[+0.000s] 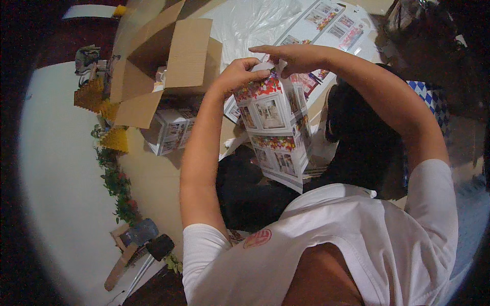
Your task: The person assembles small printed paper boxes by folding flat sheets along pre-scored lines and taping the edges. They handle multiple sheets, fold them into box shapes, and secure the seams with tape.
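Observation:
A tall white carton (269, 113) printed with framed room pictures and bands of coloured flowers stands slightly tilted between my legs. My left hand (241, 76) is closed on its upper left edge, thumb along the top rim. Across the carton's top, my right hand (301, 58) has its index finger stretched out toward the left, while its other fingers bend down at the top right edge and seem to grip there. Parts of the top flaps are hidden by my fingers.
An open brown cardboard box (191, 53) stands on the floor at the left, something white inside. Beside it sits another printed carton (173, 130). Flat printed cardboard sheets (339, 30) and clear plastic film (250, 25) lie ahead. Yellow decorations and a leafy garland (116, 186) line the left side.

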Available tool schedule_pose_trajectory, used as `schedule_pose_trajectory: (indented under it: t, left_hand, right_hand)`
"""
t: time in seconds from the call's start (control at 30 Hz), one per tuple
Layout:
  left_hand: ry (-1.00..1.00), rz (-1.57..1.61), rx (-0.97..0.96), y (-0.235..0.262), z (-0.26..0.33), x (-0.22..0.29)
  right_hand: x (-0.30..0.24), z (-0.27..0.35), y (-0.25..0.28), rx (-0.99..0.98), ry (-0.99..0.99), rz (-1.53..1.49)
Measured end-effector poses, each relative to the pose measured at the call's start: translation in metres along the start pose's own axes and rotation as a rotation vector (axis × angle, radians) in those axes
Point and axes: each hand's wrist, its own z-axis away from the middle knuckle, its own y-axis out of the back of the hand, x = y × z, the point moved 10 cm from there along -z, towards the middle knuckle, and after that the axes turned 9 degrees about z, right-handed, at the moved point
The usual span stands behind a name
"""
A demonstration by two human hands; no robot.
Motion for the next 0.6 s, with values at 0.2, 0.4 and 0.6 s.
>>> schedule_pose_trajectory:
  t: [0.2, 0.4, 0.6]
  left_hand:
    - [0.074, -0.100, 0.061, 0.001, -0.003, -0.007]
    - [0.156, -0.184, 0.116, 0.008, -0.006, -0.023]
    - [0.038, -0.252, 0.174, 0.011, -0.015, -0.027]
  right_hand:
    - [-0.001, -0.020, -0.019, -0.029, 0.157, 0.020]
    - [0.021, -0.032, -0.036, -0.104, -0.003, -0.010]
    - [0.032, -0.040, -0.043, 0.009, 0.188, 0.063]
